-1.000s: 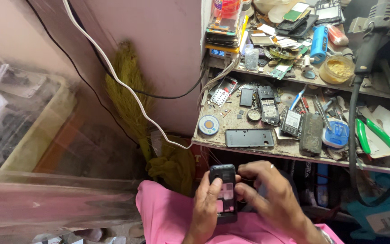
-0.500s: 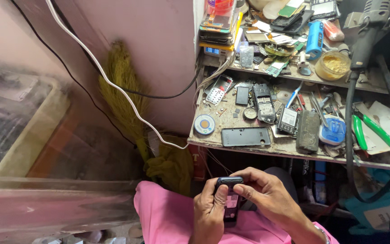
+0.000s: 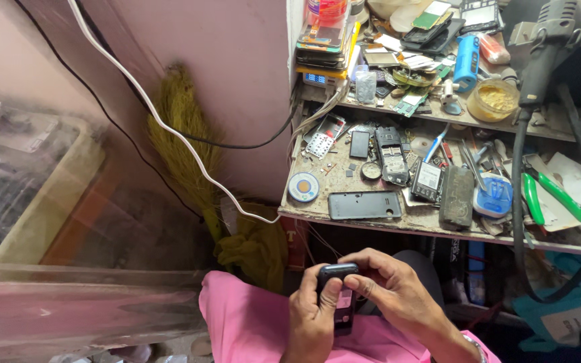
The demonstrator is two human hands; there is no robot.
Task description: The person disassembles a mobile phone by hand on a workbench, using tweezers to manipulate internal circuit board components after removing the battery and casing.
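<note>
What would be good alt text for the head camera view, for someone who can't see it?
Seen from above, a person's left hand and right hand hold a small dark phone over a pink-clothed lap. Ahead, a cluttered workbench carries a black phone back cover, green-handled pliers and scattered phone parts; a white cable crosses the pink wall.

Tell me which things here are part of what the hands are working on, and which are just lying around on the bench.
In hand:
small dark phone, gripped by the left hand and the right hand

Lying about:
black back cover near the bench edge
round tin
green-handled pliers
blue cylinder on the upper shelf
yellow-filled jar
white cable
</note>
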